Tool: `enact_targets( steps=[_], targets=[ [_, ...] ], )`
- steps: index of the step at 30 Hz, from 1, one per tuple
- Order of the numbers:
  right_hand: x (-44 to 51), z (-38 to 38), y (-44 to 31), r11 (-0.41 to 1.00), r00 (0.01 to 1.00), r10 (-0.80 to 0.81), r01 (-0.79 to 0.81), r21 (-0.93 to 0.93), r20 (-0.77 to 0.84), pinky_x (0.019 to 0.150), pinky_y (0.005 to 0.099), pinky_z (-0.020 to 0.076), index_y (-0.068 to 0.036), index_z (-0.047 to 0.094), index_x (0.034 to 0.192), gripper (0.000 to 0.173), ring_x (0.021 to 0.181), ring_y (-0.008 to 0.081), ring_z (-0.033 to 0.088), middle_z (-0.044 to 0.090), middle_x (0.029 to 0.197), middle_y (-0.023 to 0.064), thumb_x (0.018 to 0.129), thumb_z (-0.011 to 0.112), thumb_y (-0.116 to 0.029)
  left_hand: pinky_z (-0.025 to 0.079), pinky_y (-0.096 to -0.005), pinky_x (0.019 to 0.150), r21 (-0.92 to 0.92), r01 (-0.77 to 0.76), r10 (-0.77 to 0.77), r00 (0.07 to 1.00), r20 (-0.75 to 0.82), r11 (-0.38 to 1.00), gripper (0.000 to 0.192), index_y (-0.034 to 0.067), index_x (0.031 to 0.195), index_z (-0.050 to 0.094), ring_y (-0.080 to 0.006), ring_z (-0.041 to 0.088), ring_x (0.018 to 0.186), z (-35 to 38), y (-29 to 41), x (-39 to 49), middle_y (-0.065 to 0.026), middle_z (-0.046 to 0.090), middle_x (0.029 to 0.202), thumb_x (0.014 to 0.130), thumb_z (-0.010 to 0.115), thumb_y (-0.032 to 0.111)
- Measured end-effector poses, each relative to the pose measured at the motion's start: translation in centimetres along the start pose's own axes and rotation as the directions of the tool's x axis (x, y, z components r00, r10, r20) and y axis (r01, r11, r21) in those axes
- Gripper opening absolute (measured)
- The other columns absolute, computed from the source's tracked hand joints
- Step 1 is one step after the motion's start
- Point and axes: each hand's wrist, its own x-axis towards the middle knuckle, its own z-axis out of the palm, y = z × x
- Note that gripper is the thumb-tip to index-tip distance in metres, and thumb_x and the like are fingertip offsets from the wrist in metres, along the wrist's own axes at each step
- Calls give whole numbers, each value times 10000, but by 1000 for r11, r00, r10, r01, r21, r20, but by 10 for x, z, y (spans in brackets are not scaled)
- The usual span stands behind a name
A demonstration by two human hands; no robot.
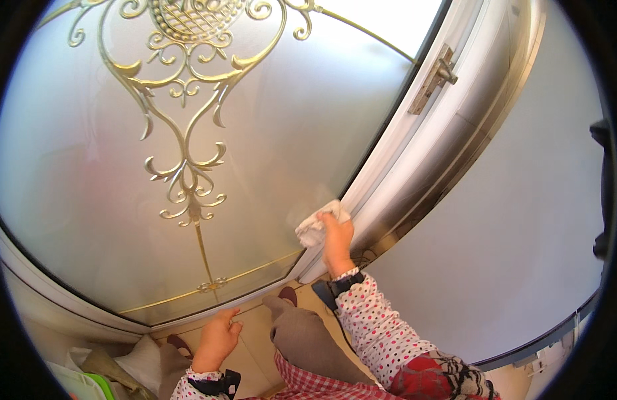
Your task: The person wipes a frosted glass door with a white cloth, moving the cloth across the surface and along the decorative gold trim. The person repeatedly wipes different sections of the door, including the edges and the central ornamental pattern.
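My right hand point(338, 242) grips a crumpled white cloth point(311, 229) and presses it to the lower right part of a frosted glass door panel point(268, 165), close to the white door frame point(373, 170). My left hand point(218, 337) hangs low in front of the panel's bottom edge. It holds nothing, its thumb and forefinger a little apart and the other fingers curled. Gold scrollwork point(188, 170) decorates the middle of the glass, with thin gold bars near the bottom.
A metal lever handle point(444, 72) juts from the frame at upper right. A large smooth pale surface point(498, 210) fills the right side. Plastic bags point(138, 360) and a green-rimmed container point(101, 385) stand at lower left. Floor tiles point(253, 350) show around my feet.
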Motion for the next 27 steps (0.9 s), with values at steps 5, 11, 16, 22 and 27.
enact_targets(
  steps=[5, 11, 16, 22, 27],
  targets=[
    [-11, 37, -66, 976, 975, -218, 219, -13, 36, 660, 270, 444, -43, 600, 769, 87, 716, 103, 545, 601, 754, 3, 854, 614, -57, 544, -468, 857, 25, -148, 150, 984, -99, 989, 336, 39, 1184, 690, -411, 675, 993, 24, -64, -2, -221, 689, 1134, 885, 683, 192],
    [-26, 59, -113, 897, 895, -439, 441, -16, 80, 642, 270, 442, -30, 597, 763, 104, 708, 96, 539, 596, 749, 12, 863, 608, -56, 543, -476, 853, 82, -207, 216, 969, -117, 975, 329, 37, 1166, 694, -421, 673, 986, 51, -125, 4, -219, 692, 1121, 878, 684, 194],
    [-16, 86, -141, 754, 745, -642, 656, -24, 181, 626, 274, 448, -12, 584, 739, 141, 695, 100, 536, 588, 745, 21, 863, 625, -64, 540, -454, 874, 126, -217, 228, 970, -79, 968, 354, 26, 1191, 688, -420, 671, 1005, 51, -138, 12, -228, 695, 1134, 888, 690, 210],
    [22, 81, -124, 753, 778, -622, 625, -209, 84, 749, 324, 481, 6, 594, 829, 114, 802, 175, 572, 554, 820, 81, 849, 658, -85, 541, -475, 846, 164, -189, 205, 975, -89, 968, 334, 38, 1172, 683, -428, 667, 975, 18, -86, 18, -217, 694, 1107, 881, 693, 202],
    [37, 50, -61, 902, 914, -404, 396, -171, -18, 819, 318, 480, -7, 600, 926, 130, 895, 170, 586, 583, 937, 67, 880, 669, -108, 546, -478, 820, 217, -154, 162, 987, -17, 964, 323, 43, 1173, 675, -434, 666, 952, 1, -36, 12, -222, 687, 1109, 885, 682, 191]
  ],
)
